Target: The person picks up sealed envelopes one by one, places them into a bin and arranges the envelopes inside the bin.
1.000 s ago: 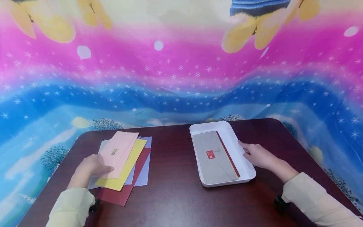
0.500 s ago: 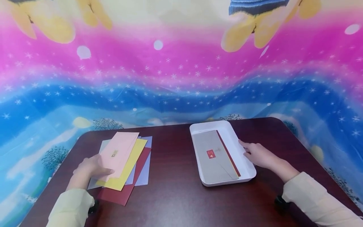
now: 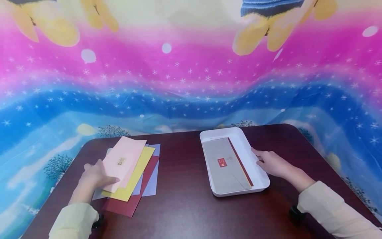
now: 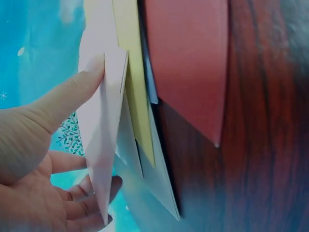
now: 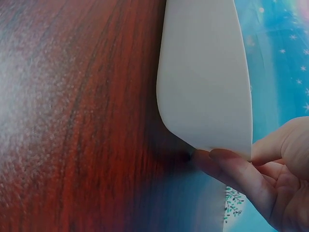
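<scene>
Head view: left hand [image 3: 95, 176] pinches the pale pink paper envelope with a small gold emblem [image 3: 128, 159], thumb on its face, at the top of a fanned pile on the dark reddish-brown wood-grain table [image 3: 185, 212]. Under it: yellow paper envelope [image 3: 136, 176], dark red paper envelope [image 3: 125, 206], lilac-blue paper at the right edge [image 3: 152, 182]; exact count can't be told. Right hand [image 3: 273, 164] holds the right rim of the shallow white rounded-corner tray [image 3: 257, 176]. Tray has the grey paper envelope with a red heart sticker [image 3: 232, 172] on top, dark red and yellow edges showing beneath. Progress, my read: several envelopes already in the tray; pink one and the pile under it are left. Left wrist view: thumb on the near face, other fingers behind; pink's near end stands apart from the yellow, so partly lifted, I'd judge. Right wrist view: thumb and finger pinch the tray's side wall; tray looks set on the table.
</scene>
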Motion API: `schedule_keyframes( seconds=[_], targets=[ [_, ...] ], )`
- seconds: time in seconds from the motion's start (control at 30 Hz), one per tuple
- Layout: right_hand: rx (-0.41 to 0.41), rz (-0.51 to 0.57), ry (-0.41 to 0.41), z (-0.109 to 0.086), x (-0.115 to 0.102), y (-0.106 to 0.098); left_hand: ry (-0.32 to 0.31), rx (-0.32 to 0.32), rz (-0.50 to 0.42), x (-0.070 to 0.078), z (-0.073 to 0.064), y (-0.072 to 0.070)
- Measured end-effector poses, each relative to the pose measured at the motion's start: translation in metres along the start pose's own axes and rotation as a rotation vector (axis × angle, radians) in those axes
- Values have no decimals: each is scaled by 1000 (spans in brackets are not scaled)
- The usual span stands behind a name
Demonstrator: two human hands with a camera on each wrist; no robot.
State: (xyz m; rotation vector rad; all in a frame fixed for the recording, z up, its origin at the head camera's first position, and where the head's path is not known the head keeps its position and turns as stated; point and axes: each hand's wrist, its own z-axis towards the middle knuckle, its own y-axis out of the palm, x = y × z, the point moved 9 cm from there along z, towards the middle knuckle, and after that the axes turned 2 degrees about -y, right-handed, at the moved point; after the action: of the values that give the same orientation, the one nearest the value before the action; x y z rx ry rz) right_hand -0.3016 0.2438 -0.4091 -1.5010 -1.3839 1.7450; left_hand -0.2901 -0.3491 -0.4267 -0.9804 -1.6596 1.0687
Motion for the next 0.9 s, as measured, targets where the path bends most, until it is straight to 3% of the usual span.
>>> schedule_keyframes(
  seconds=[0.27, 0.43, 0.6, 0.73, 0.9],
  targets=[
    [0, -7, 3, 1, -1, 0, -19, 73, -229, 1, 4, -10],
    [1, -6, -2, 1, -2, -1, -39, 47, -346, -1, 4, -9],
    [1, -12, -4, 1, -2, -1, -8, 18, -397, -1, 3, -8],
    [-5, -8, 5, 1, -1, 0, -22, 6, -420, -3, 5, -8],
    [-7, -6, 15, 1, -1, 1, -31, 2, -375, -2, 6, -7]
  ],
)
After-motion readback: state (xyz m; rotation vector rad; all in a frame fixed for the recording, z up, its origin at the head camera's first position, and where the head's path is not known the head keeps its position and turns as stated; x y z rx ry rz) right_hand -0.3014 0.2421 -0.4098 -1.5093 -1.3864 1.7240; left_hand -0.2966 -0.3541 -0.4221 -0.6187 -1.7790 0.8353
